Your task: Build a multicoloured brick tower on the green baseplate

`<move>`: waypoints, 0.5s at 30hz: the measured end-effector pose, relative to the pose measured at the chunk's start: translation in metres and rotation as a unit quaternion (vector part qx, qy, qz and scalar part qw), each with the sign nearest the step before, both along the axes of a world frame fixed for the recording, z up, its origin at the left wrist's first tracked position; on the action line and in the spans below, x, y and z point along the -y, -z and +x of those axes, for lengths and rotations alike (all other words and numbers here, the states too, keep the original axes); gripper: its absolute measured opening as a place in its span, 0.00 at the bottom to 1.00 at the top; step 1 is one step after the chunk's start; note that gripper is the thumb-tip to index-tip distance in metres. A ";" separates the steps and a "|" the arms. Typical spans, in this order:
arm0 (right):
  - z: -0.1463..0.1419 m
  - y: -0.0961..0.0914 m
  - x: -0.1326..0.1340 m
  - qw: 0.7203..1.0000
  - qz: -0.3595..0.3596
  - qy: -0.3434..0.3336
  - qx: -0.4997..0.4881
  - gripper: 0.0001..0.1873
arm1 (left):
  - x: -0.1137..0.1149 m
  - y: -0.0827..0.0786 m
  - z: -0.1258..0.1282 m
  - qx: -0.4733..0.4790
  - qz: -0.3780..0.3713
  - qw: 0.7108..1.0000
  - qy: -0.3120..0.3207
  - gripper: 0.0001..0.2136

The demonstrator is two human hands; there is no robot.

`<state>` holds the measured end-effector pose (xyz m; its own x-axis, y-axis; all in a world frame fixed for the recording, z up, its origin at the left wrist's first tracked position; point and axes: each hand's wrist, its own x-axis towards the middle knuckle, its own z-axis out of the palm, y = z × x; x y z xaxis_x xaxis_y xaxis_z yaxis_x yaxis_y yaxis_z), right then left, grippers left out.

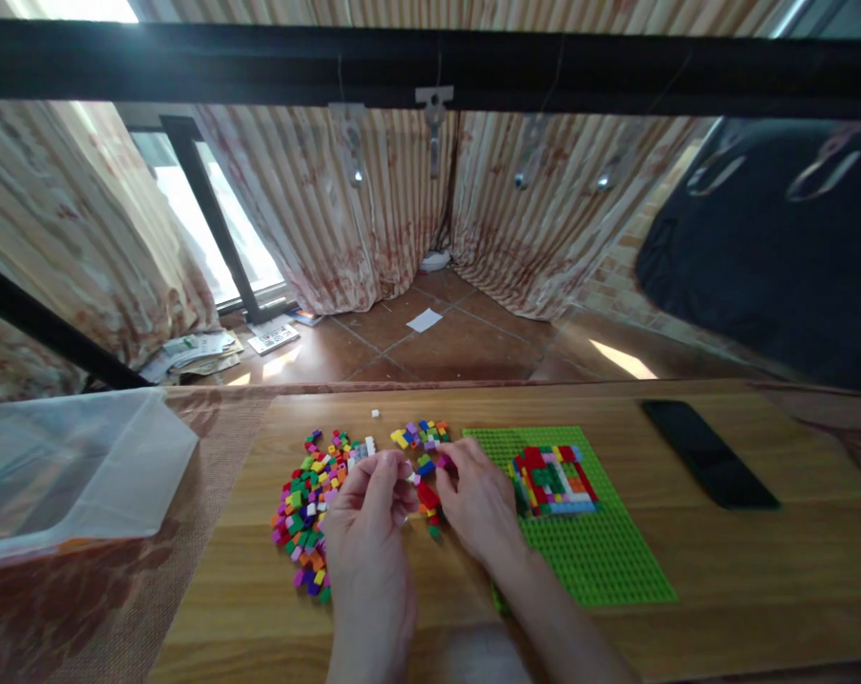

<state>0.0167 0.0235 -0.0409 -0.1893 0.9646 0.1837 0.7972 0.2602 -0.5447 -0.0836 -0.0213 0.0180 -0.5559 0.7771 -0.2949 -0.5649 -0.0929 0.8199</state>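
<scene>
My left hand (369, 518) hovers over a heap of small coloured bricks (315, 503) on the wooden table, its fingertips pinched around a tiny pale brick (406, 468). My right hand (479, 499) sits just to the right, fingers curled down onto loose bricks (422, 439) between the heap and a green baseplate (587, 551). On that baseplate stands a square, multi-coloured brick build (553, 480), close to my right hand's knuckles. What the right fingers grip is too small to make out.
A black phone (708, 454) lies on the table at the right. A clear plastic bag (66, 470) rests at the left over a woven mat. A single white brick (374, 413) sits apart. Beyond the table's far edge are floor tiles, curtains and papers.
</scene>
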 end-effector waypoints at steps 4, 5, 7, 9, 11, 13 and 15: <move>0.005 -0.019 0.010 0.997 0.015 -0.021 -0.072 0.15 | 0.000 -0.001 0.002 -0.008 -0.007 1.000 0.013 0.10; 0.008 -0.026 0.014 0.994 0.019 -0.031 -0.099 0.14 | 0.000 -0.002 0.003 -0.008 -0.011 1.000 0.015 0.10; 0.017 -0.043 0.021 0.988 0.026 -0.038 -0.150 0.12 | 0.000 -0.002 0.006 -0.012 -0.020 0.999 0.027 0.11; 0.030 -0.057 0.026 0.982 0.035 -0.038 -0.181 0.09 | 0.000 -0.002 0.011 -0.026 -0.032 0.997 0.058 0.11; 0.045 -0.064 0.027 0.978 0.050 -0.030 -0.202 0.09 | 0.000 0.000 0.018 -0.045 -0.040 0.993 0.099 0.11; 0.062 -0.063 0.025 0.972 0.049 -0.018 -0.228 0.09 | 0.000 0.003 0.027 -0.063 -0.043 0.987 0.141 0.12; 0.078 -0.057 0.022 0.964 0.028 -0.008 -0.265 0.09 | -0.001 0.004 0.038 -0.075 -0.045 0.980 0.180 0.11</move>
